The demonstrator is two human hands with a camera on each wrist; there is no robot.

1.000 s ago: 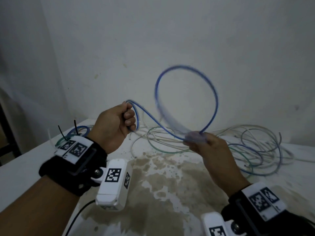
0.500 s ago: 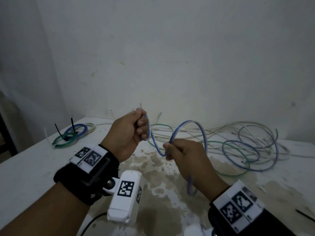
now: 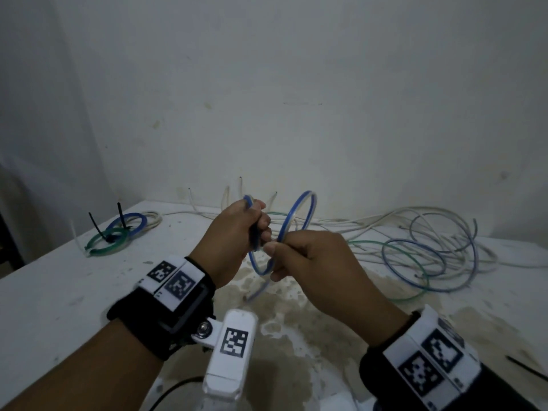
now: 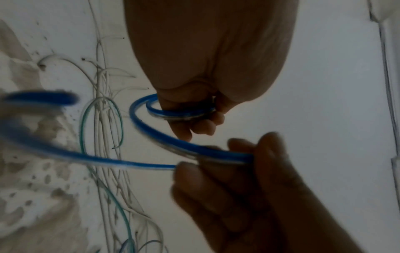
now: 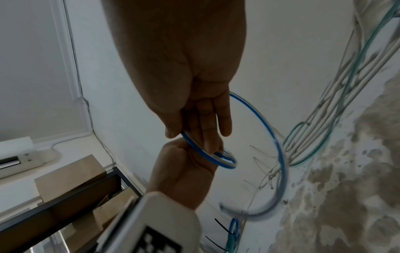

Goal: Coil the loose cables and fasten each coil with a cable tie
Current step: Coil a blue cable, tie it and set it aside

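Closer together now than half a second ago, both hands meet above the table (image 3: 44, 292) and the big blue loop has shrunk to a tight coil. Left hand (image 3: 234, 235) is fisted round the gathered turns of the blue cable (image 3: 296, 215); right hand (image 3: 308, 256) pinches the next turn and feeds it in. One loop springs up at 1 o'clock from the fists, another hangs at 6. That cable looks light but springy, likely to uncoil if the fist slackens, so best held where the turns cross. Loose cables (image 3: 430, 244) sprawl at 3 o'clock; tied coils (image 3: 118, 235) wait at 9. A black tie (image 3: 525, 367) lies at 4.
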